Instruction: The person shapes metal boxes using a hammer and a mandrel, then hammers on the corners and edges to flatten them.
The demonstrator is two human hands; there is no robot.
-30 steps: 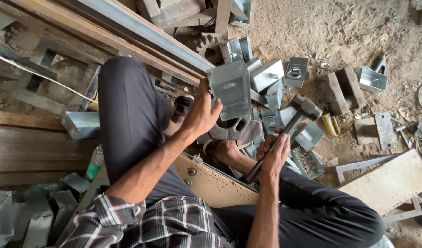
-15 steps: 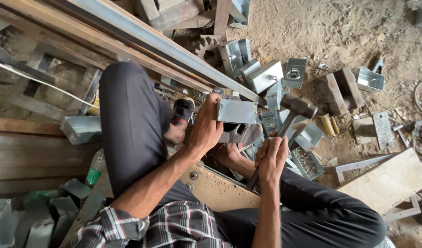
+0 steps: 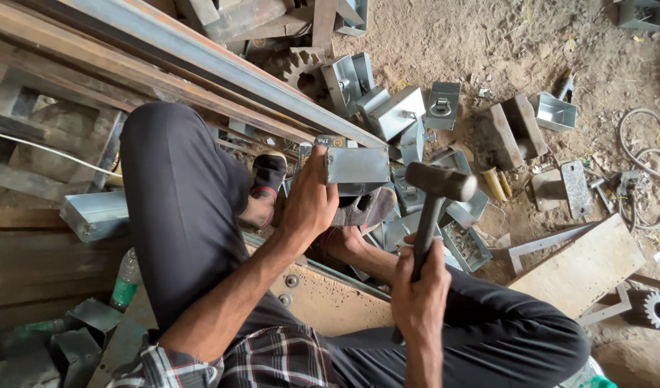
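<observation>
Grey sheet-metal box (image 3: pixel 356 167) held on edge at centre frame, above the sandalled feet, near the long steel beam (image 3: pixel 222 68) running diagonally behind it. Left of that: dark-trousered knee raised, green plastic bottle (image 3: pixel 126 280) lying low beside the thigh. Left hand (image 3: pixel 310 202) clamped on the box's left end, thumb over the top edge, fingers wrapped behind and out of view. Just right of the box: hammer (image 3: pixel 436 192), head raised level with the box and apart from it. Right hand (image 3: pixel 420 291) closed tight round the lower handle, fingers together. Further right: heap of similar grey boxes (image 3: pixel 394 111) on the dirt floor, flat plate (image 3: pixel 575 188), coiled hose (image 3: pixel 649 169), toothed gear (image 3: pixel 659 309) at the far edge. Judged step: striking or shaping the held box, hammer poised mid-swing. Next move calls for a steady grip on the box, thumb kept clear of the strike line, blow landing square on the metal edge
</observation>
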